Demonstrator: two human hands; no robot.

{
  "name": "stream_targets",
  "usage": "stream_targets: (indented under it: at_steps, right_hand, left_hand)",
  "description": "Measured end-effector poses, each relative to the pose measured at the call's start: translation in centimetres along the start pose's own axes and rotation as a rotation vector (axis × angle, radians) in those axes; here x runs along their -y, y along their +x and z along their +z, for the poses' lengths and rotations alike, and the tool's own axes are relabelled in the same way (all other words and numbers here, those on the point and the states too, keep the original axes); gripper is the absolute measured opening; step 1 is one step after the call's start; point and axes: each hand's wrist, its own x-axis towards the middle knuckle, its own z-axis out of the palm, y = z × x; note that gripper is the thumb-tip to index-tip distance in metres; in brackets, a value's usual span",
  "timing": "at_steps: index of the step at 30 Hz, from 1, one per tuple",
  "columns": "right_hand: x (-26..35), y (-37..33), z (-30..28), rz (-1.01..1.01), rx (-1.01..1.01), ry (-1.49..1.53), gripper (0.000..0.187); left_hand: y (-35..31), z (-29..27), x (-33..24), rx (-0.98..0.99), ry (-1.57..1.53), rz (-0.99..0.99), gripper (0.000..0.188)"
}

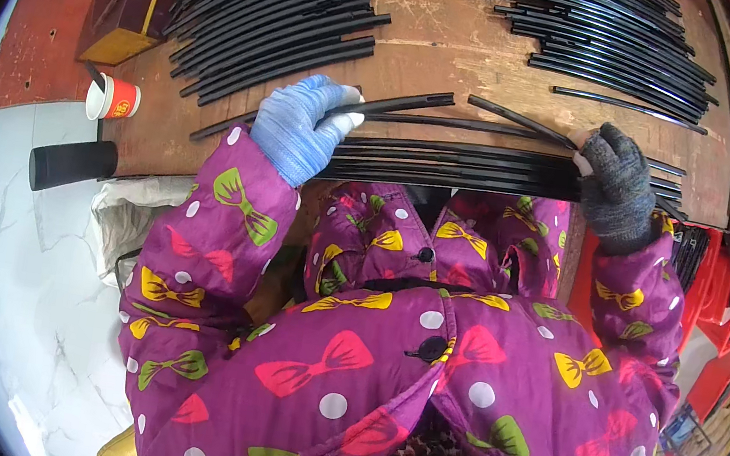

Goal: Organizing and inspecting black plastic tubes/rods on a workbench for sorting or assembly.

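My left hand [300,129], in a pale blue glove, is closed on a slim black rod [417,102] whose free end looks slotted and points right. Opposite it, my right hand [617,185], in a dark grey glove with bare fingertips, pinches another thin black rod [516,117]. The two rod ends face each other with a small gap between them. Below them, a row of black rods [460,162] lies along the table's near edge, partly under both hands. One loose rod [456,124] rests just beyond that row.
Many black rods [273,21] are spread at the far left of the wooden table [437,60], and more rods [608,52] at the far right. A box [127,18], a paper cup [115,101] and a black cylinder [72,165] sit left. Red stools [714,294] stand right.
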Motion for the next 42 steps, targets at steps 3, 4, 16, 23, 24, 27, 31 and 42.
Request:
stream_targets:
  at_steps: [3,4,16,23,24,27,31,42]
  right_hand:
    - [0.7,0.2,0.6,-0.007,0.039,0.043,0.024]
    - [0.8,0.2,0.7,-0.009,0.041,0.044,0.024]
    - [1.1,0.0,0.0,-0.032,0.174,0.179,0.024]
    - [4.9,1.9,0.3,-0.106,0.246,0.054,0.026]
    - [4.5,2.2,-0.1,-0.121,0.248,0.064,0.026]
    - [0.6,1.2,-2.5,0.139,-0.191,0.058,0.025]
    - [-4.9,-3.8,-3.3,0.563,-0.226,0.386,0.026]
    - [-0.7,-4.3,-0.3,0.628,-0.259,0.67,0.027]
  left_hand:
    - [-0.2,0.2,0.1,-0.004,-0.018,0.008,0.02]
    - [-0.4,0.2,0.2,-0.016,-0.034,0.012,0.02]
    - [-0.9,0.5,-0.1,0.204,-0.219,-0.046,0.019]
    - [-0.8,0.5,-1.2,0.161,-0.121,0.074,0.018]
    - [-1.4,-0.1,-0.9,0.155,-0.129,0.025,0.017]
    - [-2.1,-1.1,-0.4,0.15,-0.247,-0.142,0.018]
    - [-1.9,-0.6,0.0,0.148,-0.239,-0.084,0.018]
    - [-2.1,0.0,-1.8,0.116,-0.22,0.077,0.016]
